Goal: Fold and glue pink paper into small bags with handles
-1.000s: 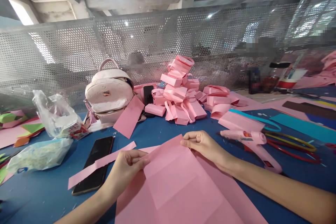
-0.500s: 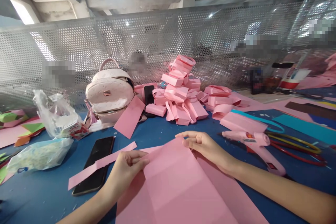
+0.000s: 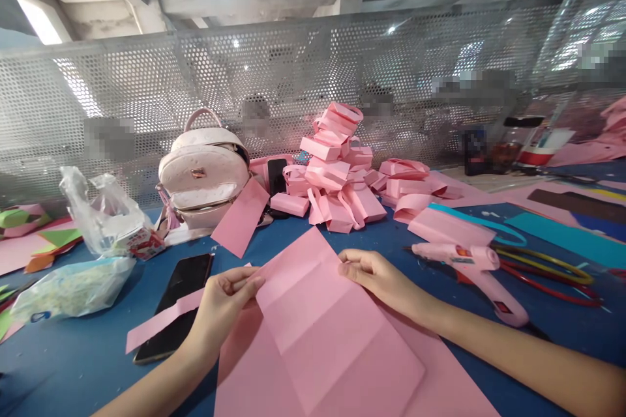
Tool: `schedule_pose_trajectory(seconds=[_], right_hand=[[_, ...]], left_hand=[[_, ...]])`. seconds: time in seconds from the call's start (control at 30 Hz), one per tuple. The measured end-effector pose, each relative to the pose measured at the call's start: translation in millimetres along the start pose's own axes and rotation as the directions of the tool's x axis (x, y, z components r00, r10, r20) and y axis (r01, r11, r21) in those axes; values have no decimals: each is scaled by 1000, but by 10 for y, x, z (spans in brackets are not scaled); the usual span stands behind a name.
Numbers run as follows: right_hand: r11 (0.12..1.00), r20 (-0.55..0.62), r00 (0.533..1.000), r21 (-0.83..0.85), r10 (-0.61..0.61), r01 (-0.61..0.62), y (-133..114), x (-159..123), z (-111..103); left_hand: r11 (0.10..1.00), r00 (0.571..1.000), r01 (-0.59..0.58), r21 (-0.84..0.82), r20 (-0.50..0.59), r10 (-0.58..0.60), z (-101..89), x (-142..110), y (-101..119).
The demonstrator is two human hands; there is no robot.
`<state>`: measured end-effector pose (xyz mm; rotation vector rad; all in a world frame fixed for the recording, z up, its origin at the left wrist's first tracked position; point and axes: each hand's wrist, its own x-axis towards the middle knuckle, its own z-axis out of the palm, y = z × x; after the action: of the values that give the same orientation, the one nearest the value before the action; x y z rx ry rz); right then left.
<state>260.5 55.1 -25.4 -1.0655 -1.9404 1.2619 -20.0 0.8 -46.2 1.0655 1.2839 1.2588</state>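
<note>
Between my hands is a creased sheet of pink paper (image 3: 325, 319), its fold lines running across it and its far corner pointing away from me. My left hand (image 3: 227, 303) pinches the sheet's left edge. On the opposite edge, my right hand (image 3: 379, 280) grips it between thumb and fingers. A larger pink sheet (image 3: 244, 365) lies flat on the blue table underneath. Just left of my left hand, a narrow pink paper strip (image 3: 163, 322) rests across a black phone (image 3: 183, 280). To the right of my right hand lies a pink glue gun (image 3: 467, 260).
Folded pink paper boxes (image 3: 337, 176) are piled at the back beside a pale pink backpack (image 3: 203, 176). Plastic bags (image 3: 73, 287) sit at the left. Yellow and red cables (image 3: 548, 273) and blue paper strips (image 3: 567, 234) lie at the right. A perforated metal panel (image 3: 293, 71) stands behind.
The creased sheet has opened out flatter, its far corner now extending beyond my hands. My left hand has shifted slightly left, and my right hand has slid down the edge a little.
</note>
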Motion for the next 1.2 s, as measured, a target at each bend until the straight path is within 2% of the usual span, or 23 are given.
schedule_pose_trajectory(seconds=[0.2,0.33,0.6,0.87,1.03,1.2], right_hand=[[999,-42,998,-30,-36,34,34,41,-1],[1000,-18,1000,-16,-22,22,40,27,-5],[993,-73,995,-97,-74,67,78,81,-19],[996,-105,992,-74,-66,59,102,77,-40],[994,-123,990,-90,-65,54,86,66,-58],[997,-136,990,-74,-40,30,133,75,-36]], left_hand=[[1000,1000,6,-30,-18,-7,-7,12,38],[998,999,11,-63,-41,-14,-27,30,39],[993,998,15,-120,-59,-22,-43,51,23],[989,995,-44,-141,-99,30,-84,98,34],[992,994,-57,-113,-104,45,-99,114,29],[993,988,-115,-6,-100,113,-103,101,38]])
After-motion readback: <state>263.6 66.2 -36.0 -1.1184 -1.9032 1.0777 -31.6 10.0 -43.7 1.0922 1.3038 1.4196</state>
